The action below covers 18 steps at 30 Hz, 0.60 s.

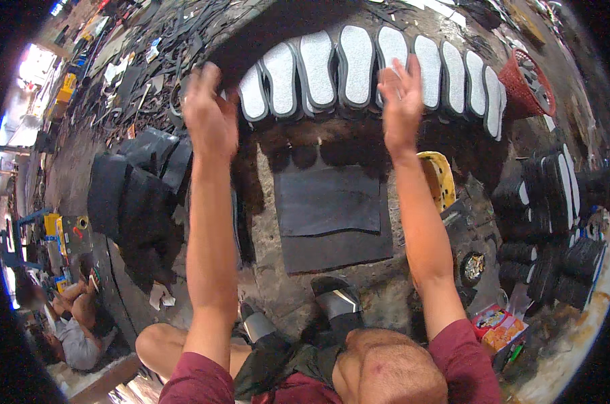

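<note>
Both my arms reach forward over the floor. My left hand point(211, 118) is raised and blurred, its fingers apparently stretched out. Just beyond it a large dark sheet point(285, 27) slants up to the right; whether they touch I cannot tell. My right hand point(402, 101) is open, fingers apart and holding nothing, and overlaps the row of shoe soles point(355, 64) with pale tops and dark edges. Between my forearms, flat black sheets point(332, 198) lie stacked on the ground in front of my feet.
Folded black sheets point(147, 182) lie left of my left forearm. A yellow basket point(439, 178) stands beside my right forearm. At far right are a red basket point(544, 101) and piled soles point(554, 192). Black scraps point(126, 84) cover the far-left floor. Another person point(76, 330) sits at lower left.
</note>
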### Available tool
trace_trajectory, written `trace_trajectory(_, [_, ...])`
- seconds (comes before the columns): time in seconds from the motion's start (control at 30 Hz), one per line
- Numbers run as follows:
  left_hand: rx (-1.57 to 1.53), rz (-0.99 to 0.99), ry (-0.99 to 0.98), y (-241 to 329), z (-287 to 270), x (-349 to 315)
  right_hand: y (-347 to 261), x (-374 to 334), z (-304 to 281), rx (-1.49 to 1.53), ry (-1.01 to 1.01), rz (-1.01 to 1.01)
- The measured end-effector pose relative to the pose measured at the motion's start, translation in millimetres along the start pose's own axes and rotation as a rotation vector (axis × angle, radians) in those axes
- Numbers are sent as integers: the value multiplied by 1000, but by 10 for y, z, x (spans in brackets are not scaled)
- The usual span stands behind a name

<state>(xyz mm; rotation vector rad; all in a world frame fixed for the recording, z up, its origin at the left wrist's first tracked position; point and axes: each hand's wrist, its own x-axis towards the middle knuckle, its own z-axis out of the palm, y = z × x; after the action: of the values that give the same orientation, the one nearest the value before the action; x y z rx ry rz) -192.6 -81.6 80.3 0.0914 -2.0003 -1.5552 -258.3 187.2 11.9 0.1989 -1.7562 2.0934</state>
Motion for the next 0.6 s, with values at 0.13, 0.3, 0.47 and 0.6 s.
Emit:
trace_trajectory(0.13, [-568, -519, -107, -402, -36, -1307, -639, -293, -390, 253, -86, 157])
trace_trajectory(0.3, [961, -690, -253, -1118, 94, -2758, -1039, -918, -969, -383, 240, -108])
trace_trajectory(0.47, [866, -328, -132, -1335, 272, -3273, -1215, -1473, -1352, -239, 457, -47])
trace_trajectory(0.6, [791, -430, 37, -1317, 446, -3070, -1276, -1697, -1495, -172, 543, -14])
